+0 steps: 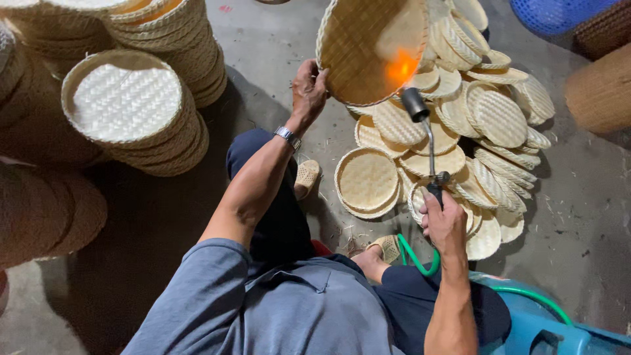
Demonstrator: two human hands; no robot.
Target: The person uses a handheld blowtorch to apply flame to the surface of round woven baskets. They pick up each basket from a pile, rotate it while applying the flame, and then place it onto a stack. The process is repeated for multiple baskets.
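Closest in, the right hand (444, 220) is closed around a gas torch (424, 141), flame aimed upward; a woven tray (371, 46) is gripped by the left hand (307, 89), tilted so its inside faces the flame (401, 66).

We see a grey concrete floor (263, 46), scuffed and strewn with pale straw bits. At the left, tall stacks of round woven trays (131, 112) stand close together, and darker stacks (46, 210) sit in shadow below them. A loose heap of small woven trays (486, 112) spreads across the right. A blue mesh basket (559, 13) stands at the top right corner, brown woven baskets (601, 85) beside it.
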